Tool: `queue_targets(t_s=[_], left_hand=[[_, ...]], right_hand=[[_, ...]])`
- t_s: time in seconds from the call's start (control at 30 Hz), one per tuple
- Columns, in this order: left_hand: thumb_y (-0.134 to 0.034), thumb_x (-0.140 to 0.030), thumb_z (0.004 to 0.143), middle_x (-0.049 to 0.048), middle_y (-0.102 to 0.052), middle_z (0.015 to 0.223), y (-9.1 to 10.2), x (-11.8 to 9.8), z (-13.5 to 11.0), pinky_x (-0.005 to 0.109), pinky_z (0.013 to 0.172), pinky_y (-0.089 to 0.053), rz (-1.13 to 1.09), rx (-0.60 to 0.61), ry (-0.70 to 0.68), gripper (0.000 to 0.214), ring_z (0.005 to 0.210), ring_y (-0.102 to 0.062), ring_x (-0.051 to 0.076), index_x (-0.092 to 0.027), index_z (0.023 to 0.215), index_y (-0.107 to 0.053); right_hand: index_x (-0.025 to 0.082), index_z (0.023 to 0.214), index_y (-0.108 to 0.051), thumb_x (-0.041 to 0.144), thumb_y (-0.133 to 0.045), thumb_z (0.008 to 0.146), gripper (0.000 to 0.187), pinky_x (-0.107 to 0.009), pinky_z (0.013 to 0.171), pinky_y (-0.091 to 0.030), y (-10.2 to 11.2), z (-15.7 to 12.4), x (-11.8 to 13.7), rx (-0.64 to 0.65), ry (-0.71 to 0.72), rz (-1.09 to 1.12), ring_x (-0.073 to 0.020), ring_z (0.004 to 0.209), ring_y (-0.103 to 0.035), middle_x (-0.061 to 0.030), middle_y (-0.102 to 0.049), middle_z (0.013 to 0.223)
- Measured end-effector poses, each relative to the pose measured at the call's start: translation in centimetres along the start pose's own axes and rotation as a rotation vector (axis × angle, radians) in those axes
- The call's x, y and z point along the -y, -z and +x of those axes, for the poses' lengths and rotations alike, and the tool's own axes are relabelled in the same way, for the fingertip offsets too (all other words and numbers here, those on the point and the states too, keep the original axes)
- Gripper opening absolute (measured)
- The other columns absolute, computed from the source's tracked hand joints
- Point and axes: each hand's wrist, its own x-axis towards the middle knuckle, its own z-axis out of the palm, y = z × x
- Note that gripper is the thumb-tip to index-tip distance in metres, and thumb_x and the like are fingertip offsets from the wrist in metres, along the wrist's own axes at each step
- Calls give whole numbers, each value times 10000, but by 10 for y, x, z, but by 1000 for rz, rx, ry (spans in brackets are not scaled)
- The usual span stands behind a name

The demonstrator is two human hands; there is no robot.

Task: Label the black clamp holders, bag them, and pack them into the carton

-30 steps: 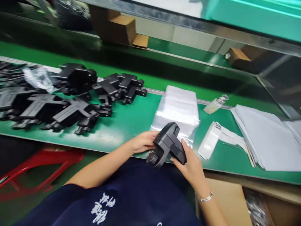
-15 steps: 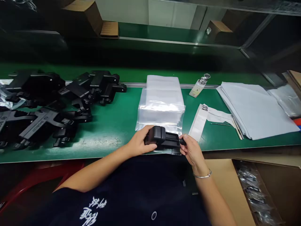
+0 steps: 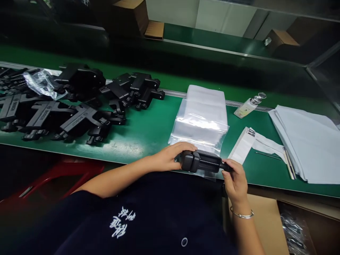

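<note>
A black plastic device (image 3: 208, 162) with a ribbed slot along its middle is held level at the bench's front edge. My left hand (image 3: 171, 157) grips its thick, rounded left end, thumb below and fingers above. My right hand (image 3: 237, 182) is closed on the narrow black knob-like end (image 3: 225, 166) at the right; the fingers partly hide that end. Just behind the device lies a stack of clear plastic bags (image 3: 205, 109), and one bag reaches under it. The device's underside is hidden.
Several similar black devices (image 3: 77, 118) crowd the left of the green bench (image 3: 132, 141). To the right are a pump bottle (image 3: 248, 107), a label strip (image 3: 243, 145), thin sticks (image 3: 289, 163) and white sheets (image 3: 305, 141). An open carton (image 3: 265, 223) stands below the edge.
The view has swung left, so the bench things appear further right. The device has rolled a little, showing more of its slotted face. Both hands keep hold of it.
</note>
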Motion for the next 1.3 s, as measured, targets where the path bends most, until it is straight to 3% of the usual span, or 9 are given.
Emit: queue_targets(t_s=[0.13, 0.37, 0.43, 0.6, 0.73, 0.87, 1.0, 1.1, 1.3], left_hand=[[-666, -270, 831, 130, -607, 1311, 7, 1, -9, 436, 1117, -392, 22, -16, -55, 427, 1284, -543, 277, -214, 1238, -551], [-610, -759, 752, 125, -640, 1149, 11, 6, -27, 414, 909, -503, -309, -282, 252, 786, 1049, -623, 309, -161, 1258, -547], [-587, -776, 758, 126, -645, 1125, 14, 9, -34, 393, 879, -511, -295, -372, 229, 796, 1022, -629, 297, -156, 1255, -542], [-771, -568, 735, 106, -687, 1111, 33, 14, -48, 360, 864, -527, 135, -312, -141, 665, 982, -669, 254, -222, 1260, -554], [-847, -382, 703, 133, -710, 1124, 43, 13, -54, 377, 881, -539, 320, -191, -468, 661, 994, -685, 253, -236, 1281, -560], [-838, -484, 687, 91, -718, 1054, 37, 12, -56, 361, 833, -541, 129, -361, -174, 590, 934, -681, 239, -245, 1182, -624], [-732, -620, 745, 65, -674, 1052, 18, 14, -50, 316, 839, -522, -308, -682, 185, 599, 949, -647, 212, -221, 1179, -625], [-746, -638, 721, 64, -672, 1083, 6, 12, -41, 327, 901, -511, -617, -727, 305, 653, 1014, -638, 226, -214, 1197, -610], [-781, -609, 703, 75, -698, 1108, 0, 6, -30, 362, 977, -495, -817, -726, 378, 661, 1110, -628, 264, -203, 1202, -626]], right_hand=[[276, 1305, -513, 171, -552, 925, 396, -429, 821, -572, -5, 3, 7, 4, 22, -24, -246, 1029, -643, -84, -660, 1080], [224, 1189, -600, 265, -512, 978, 232, -300, 626, -493, -8, 31, 32, 144, 392, -241, -188, 745, -614, -71, -657, 873], [233, 1143, -601, 300, -483, 988, 206, -290, 618, -481, -16, 37, 40, 203, 181, -72, -171, 701, -592, -48, -633, 833], [226, 1182, -559, 470, -477, 953, 344, -241, 516, -416, -37, 55, 49, 479, -834, 706, -118, 517, -406, 67, -361, 589], [195, 1114, -593, 507, -630, 836, 420, -187, 424, -302, -44, 67, 46, 650, -1196, 1035, -66, 444, -168, 120, -210, 511], [187, 1187, -597, 605, -584, 855, 534, -211, 449, -369, -46, 65, 46, 532, -1140, 1093, -70, 433, -201, 114, -271, 492], [222, 1233, -600, 665, -532, 873, 575, -284, 611, -496, -51, 57, 52, 237, -811, 797, -125, 579, -485, 32, -512, 662], [227, 1076, -657, 539, -614, 879, 372, -289, 688, -502, -56, 50, 57, 165, -632, 561, -149, 722, -567, -2, -595, 782], [218, 1016, -641, 445, -649, 873, 268, -286, 686, -509, -63, 44, 57, 90, -661, 608, -153, 751, -595, -8, -637, 835]])
